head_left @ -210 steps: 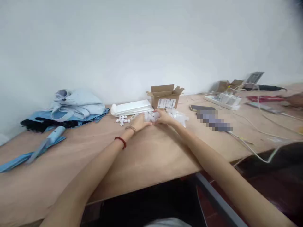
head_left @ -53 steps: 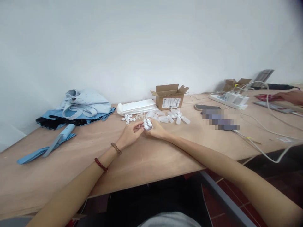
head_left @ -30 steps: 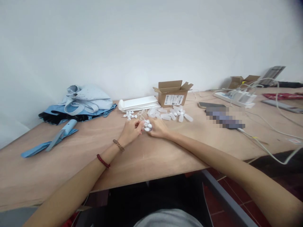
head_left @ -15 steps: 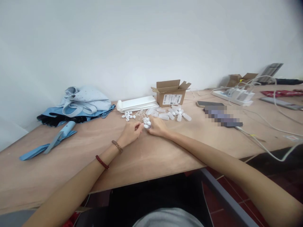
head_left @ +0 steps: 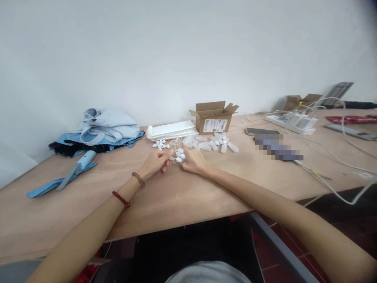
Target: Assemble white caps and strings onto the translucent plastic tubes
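Observation:
My right hand (head_left: 193,160) is closed around a bunch of small white rounded plastic pieces (head_left: 179,155) with thin cords. Just left of it, my left hand (head_left: 159,162) pinches with thumb and forefinger at a thin pale cord (head_left: 173,159) running to the bunch. Behind my hands lie loose cords (head_left: 177,142) and a little heap of small white pieces (head_left: 160,144). Frosted, translucent oblong pieces (head_left: 205,146) are scattered behind and right of my right hand. What lies inside my right palm is hidden.
An open cardboard box (head_left: 214,120) and flat white packaging (head_left: 172,129) stand at the wall. A blue umbrella (head_left: 85,159) with pale cloth (head_left: 108,124) lies left. Phones (head_left: 262,131), a power strip (head_left: 294,125) and white cables (head_left: 332,188) are to the right.
My left hand has moved slightly left, away from my right hand, and a thin cord now shows between them. The white pieces in my right hand have spread and tilted a little.

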A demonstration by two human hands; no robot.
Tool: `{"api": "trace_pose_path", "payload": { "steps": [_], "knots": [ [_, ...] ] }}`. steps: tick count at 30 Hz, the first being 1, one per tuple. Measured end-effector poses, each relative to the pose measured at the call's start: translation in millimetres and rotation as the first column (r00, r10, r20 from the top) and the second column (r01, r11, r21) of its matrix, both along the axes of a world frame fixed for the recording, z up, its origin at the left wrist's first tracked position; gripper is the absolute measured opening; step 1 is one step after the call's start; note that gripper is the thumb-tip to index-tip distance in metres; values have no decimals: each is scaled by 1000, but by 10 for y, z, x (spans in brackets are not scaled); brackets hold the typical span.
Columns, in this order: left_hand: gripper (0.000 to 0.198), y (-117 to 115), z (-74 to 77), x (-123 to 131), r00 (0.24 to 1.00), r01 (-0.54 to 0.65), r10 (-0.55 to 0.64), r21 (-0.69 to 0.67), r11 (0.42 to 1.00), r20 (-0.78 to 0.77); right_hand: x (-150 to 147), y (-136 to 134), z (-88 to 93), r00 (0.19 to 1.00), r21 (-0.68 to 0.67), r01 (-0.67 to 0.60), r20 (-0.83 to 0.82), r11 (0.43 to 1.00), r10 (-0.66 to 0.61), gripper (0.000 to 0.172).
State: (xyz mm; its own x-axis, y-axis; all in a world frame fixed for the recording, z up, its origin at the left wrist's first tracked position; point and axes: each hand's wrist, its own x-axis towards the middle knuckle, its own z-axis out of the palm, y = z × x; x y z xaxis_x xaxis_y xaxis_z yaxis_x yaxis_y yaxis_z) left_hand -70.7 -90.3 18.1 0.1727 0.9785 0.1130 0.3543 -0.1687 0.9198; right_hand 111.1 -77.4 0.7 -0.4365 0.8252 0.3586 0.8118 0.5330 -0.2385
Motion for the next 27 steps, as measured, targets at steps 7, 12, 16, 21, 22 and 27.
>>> {"api": "trace_pose_path", "payload": {
  "steps": [7, 12, 16, 21, 22, 27],
  "knots": [
    [29, -71, 118, 66, 1000, -31, 30, 31, 999, 8, 8, 16, -10, 999, 14, 16, 30, 1000, -16, 44],
    [31, 63, 128, -50, 980, -162, 158, 26, 986, 122, 36, 38, -24, 999, 59, -52, 7, 997, 51, 47],
    [34, 68, 38, 51, 1000, -27, 27, -13, 1000, -13, 44, 27, -37, 988, 122, -152, 27, 981, 149, 39],
    [30, 23, 62, 104, 1000, -1, 3, 50, 999, -27, 40, 33, -44, 973, 173, -229, 64, 958, 221, 50],
    [28, 20, 77, 93, 999, -12, 15, 66, 998, -39, 43, 37, -44, 972, 169, -233, 59, 958, 226, 52],
    [26, 34, 130, 7, 980, -196, 189, 157, 968, 56, 102, 68, -62, 977, 154, -211, 34, 965, 208, 48]
  ]
}}
